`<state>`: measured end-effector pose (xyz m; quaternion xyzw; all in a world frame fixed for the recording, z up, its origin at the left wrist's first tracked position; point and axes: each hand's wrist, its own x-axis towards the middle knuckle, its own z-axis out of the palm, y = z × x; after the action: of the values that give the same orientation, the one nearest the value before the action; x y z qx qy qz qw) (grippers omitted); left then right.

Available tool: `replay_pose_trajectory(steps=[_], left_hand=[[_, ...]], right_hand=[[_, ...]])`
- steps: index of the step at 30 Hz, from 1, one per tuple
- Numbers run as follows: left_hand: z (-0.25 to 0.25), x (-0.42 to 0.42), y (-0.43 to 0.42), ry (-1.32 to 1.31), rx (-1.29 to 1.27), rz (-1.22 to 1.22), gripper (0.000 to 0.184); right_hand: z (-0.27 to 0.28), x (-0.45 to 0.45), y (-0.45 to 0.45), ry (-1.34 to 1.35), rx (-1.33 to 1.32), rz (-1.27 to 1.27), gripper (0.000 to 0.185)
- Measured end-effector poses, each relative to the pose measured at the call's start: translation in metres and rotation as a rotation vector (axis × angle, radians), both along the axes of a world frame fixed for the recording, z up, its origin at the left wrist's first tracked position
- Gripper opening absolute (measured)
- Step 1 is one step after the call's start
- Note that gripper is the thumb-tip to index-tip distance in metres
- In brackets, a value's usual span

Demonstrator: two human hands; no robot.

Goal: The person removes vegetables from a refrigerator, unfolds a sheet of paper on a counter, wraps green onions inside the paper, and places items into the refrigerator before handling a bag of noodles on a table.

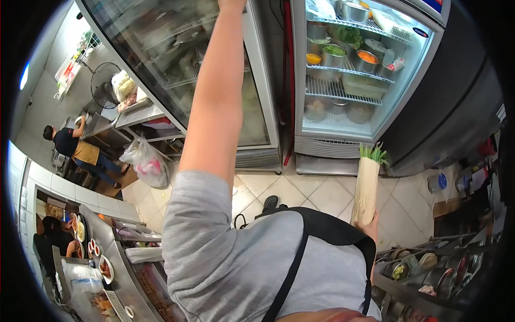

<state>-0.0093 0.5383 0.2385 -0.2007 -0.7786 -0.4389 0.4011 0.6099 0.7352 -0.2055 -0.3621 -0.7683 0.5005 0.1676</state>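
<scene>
My left arm stretches up and forward across the glass door of the left fridge. Only the wrist and edge of my left hand show at the top of the view; the fingers are cut off, so whatever they touch is hidden. Low at my right side, my right hand is closed round the lower end of a paper-wrapped bundle of greens. The bundle is held nearly upright, with thin green tips sticking out of the top of the pale paper.
A lit fridge holds metal pots and tubs of vegetables. A plastic bag stands on the tiled floor. One co-worker is at the far-left counter, another person at lower left. Shelves with bowls stand at right.
</scene>
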Motion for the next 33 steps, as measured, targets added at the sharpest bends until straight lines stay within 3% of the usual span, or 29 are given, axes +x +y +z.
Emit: replay_pose_trajectory(steps=[4,8,10,11,12,13,15,18,20,22,23,24,26,29,33], left_hand=[[0.003,-0.016,-0.01,0.081,-0.055,-0.011,0.029],[-0.002,0.101,-0.058,0.047,-0.083,0.029,0.034],[-0.012,0.149,-0.096,-0.02,0.097,-0.128,0.041],[-0.02,0.154,-0.132,0.017,-0.016,-0.146,0.04],[-0.032,0.17,-0.155,0.104,0.189,-0.203,0.036],[-0.034,0.213,-0.174,0.246,0.018,-0.003,0.033],[-0.051,0.261,-0.224,0.139,0.071,0.228,0.04],[-0.08,0.32,-0.266,0.134,0.257,0.247,0.053],[-0.094,0.343,-0.289,-0.018,0.403,0.387,0.055],[-0.116,0.334,-0.342,0.12,0.224,0.809,0.056],[-0.121,0.334,-0.371,-0.008,0.297,0.922,0.059],[-0.123,0.333,-0.392,0.028,0.319,0.974,0.06],[-0.123,0.326,-0.429,0.202,0.59,0.611,0.06],[-0.125,0.315,-0.471,0.247,0.685,0.643,0.059],[-0.131,0.298,-0.542,0.247,0.744,0.675,0.057]], right_hand=[[-0.039,0.042,-0.013,-0.085,-0.04,0.008,0.083],[-0.022,0.016,-0.033,-0.122,-0.087,0.059,0.076],[-0.041,-0.007,-0.032,-0.11,-0.155,0.151,0.075],[-0.044,-0.024,-0.035,-0.117,-0.192,0.21,0.076],[-0.032,-0.043,-0.042,-0.14,-0.163,0.275,0.078],[-0.02,-0.062,-0.049,-0.16,-0.132,0.339,0.079],[0.036,-0.103,-0.073,-0.216,0.064,0.477,0.082],[0.006,-0.158,-0.076,-0.132,0.147,0.729,0.087],[0.007,-0.196,-0.09,-0.137,0.104,0.879,0.089],[0.016,-0.235,-0.111,-0.124,0.074,0.994,0.092],[0.024,-0.251,-0.124,-0.117,0.066,1.035,0.094],[0.031,-0.265,-0.135,-0.109,0.06,1.075,0.095],[0.031,-0.295,-0.154,-0.066,0.095,1.127,0.098],[0.064,-0.332,-0.198,0.001,0.076,1.166,0.098],[0.061,-0.401,-0.261,0.185,-0.134,1.137,0.095]])
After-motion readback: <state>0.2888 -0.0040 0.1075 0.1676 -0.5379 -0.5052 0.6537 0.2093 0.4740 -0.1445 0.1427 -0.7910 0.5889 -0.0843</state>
